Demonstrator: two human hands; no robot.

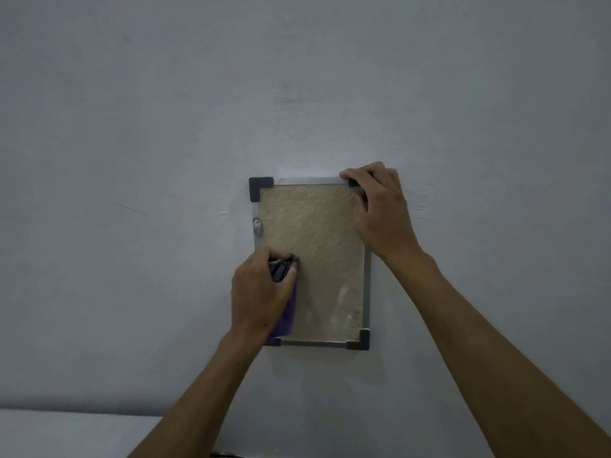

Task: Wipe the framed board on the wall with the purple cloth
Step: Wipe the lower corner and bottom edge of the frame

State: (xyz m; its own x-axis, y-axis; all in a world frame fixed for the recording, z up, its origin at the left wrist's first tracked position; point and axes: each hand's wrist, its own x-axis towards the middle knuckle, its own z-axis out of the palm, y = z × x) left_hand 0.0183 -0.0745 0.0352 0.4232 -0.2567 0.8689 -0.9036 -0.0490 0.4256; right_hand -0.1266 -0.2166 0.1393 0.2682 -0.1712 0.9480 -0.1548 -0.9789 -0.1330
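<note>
upright, framed board [310, 246] hangs long axis vertical; left hand [259, 292] fingers grip purple cloth [286, 314], right hand [380, 206] fingers curl on top-right corner.

left hand [259, 297]: raised, fingers curled in a grip | right hand [380, 206]: raised higher, fingers curled

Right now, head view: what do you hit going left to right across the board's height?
Pale grey wall → left hand gripping crumpled purple cloth → tan textured board in its silver frame → right hand holding the frame's top right corner.
</note>
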